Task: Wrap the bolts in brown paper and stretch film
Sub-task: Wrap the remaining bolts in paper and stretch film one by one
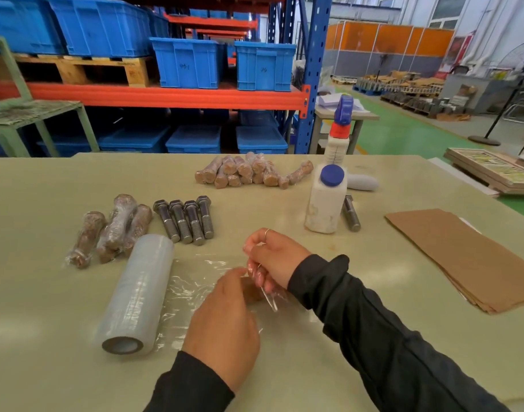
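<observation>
While both hands work over the table (61, 382), a paper-wrapped bolt (252, 289) sits between them, mostly hidden; only a brown patch shows. Left hand (225, 319): fingers curled over the bolt, gripping it. Right hand (272, 260): fingers bent, pinching a strip of film (268, 295) that hangs stretched below them. A loose film sheet (192, 281) lies flat under the hands, running from the film roll (135, 295) just to the left. Four bare bolts (184, 220) lie side by side beyond the roll. Left of them, a few wrapped bolts (112, 230). Larger wrapped pile (248, 172) at the far edge. White bottle (326, 200) stands right of centre, one bare bolt (352, 214) beside it. Brown paper stack (468, 260) far right.
</observation>
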